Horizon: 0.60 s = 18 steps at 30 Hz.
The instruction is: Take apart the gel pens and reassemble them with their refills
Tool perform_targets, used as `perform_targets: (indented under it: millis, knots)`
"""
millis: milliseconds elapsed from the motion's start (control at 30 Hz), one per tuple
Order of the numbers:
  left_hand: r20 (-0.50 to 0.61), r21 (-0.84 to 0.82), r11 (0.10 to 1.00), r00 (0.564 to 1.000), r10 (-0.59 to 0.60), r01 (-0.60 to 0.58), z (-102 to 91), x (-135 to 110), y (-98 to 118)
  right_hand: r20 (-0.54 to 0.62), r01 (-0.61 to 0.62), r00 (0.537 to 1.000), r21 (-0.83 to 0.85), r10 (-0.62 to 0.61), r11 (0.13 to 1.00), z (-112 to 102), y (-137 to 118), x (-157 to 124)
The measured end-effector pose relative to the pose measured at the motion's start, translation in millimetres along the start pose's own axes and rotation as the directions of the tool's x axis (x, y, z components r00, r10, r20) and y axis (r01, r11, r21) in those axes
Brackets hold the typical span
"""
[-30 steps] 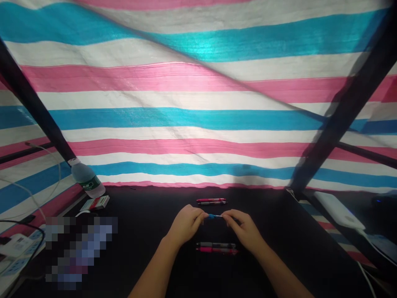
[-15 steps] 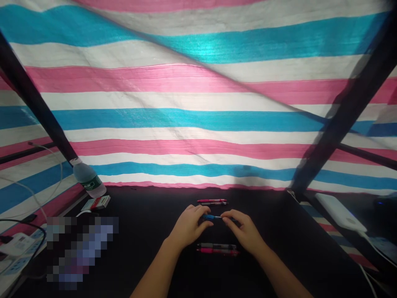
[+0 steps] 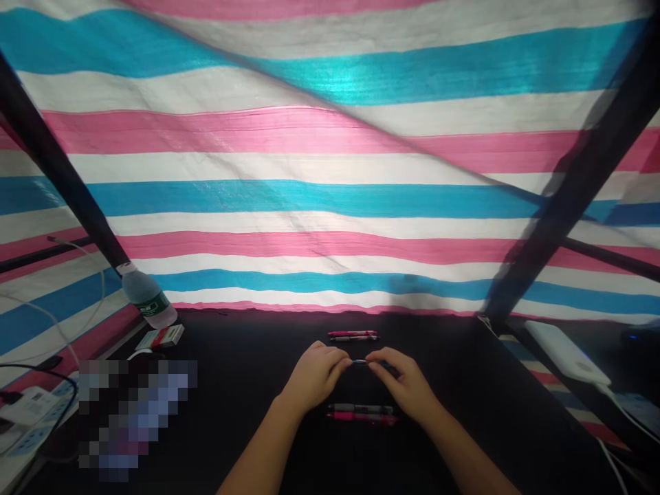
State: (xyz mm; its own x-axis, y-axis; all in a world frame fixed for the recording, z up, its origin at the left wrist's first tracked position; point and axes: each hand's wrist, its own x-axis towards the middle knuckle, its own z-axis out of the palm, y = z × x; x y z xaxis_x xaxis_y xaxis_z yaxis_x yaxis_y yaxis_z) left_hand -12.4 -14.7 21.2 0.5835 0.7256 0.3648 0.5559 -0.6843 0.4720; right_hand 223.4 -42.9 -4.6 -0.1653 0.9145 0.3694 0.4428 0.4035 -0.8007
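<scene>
My left hand (image 3: 313, 376) and my right hand (image 3: 405, 383) meet over a black tabletop (image 3: 242, 385), both pinching the ends of a small blue pen (image 3: 359, 362) held level between them. Only a short bit of the pen shows between the fingertips. Just beyond the hands lie a pink pen (image 3: 351, 333) and a dark pen (image 3: 355, 339) side by side. Under my wrists lie another dark pen (image 3: 355, 408) and a pink pen (image 3: 361, 416), also side by side.
A striped pink, white and blue tarp (image 3: 330, 172) hangs behind the table. A water bottle (image 3: 147, 297) and a small red-and-white box (image 3: 161, 337) sit at the left. A power strip (image 3: 28, 405) with cables lies far left, a white power bank (image 3: 564, 350) at the right.
My hands have drawn closer together along the blue pen, so less of it shows than a second ago. The pens on the table have not moved.
</scene>
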Motion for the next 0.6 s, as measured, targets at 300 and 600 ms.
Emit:
perform_targets:
  millis: [300,600]
  knots:
    - [0.01,0.064,0.998,1.0,0.028,-0.029,6.2,-0.1,-0.7,-0.007,0.005,1.0,0.005,-0.005,1.0,1.3,0.4,1.0]
    - [0.035,0.16,0.985,0.998,0.051,-0.056,13.5,1.4,0.4,-0.032,-0.021,0.999,0.025,0.021,0.999,3.5,1.8,1.1]
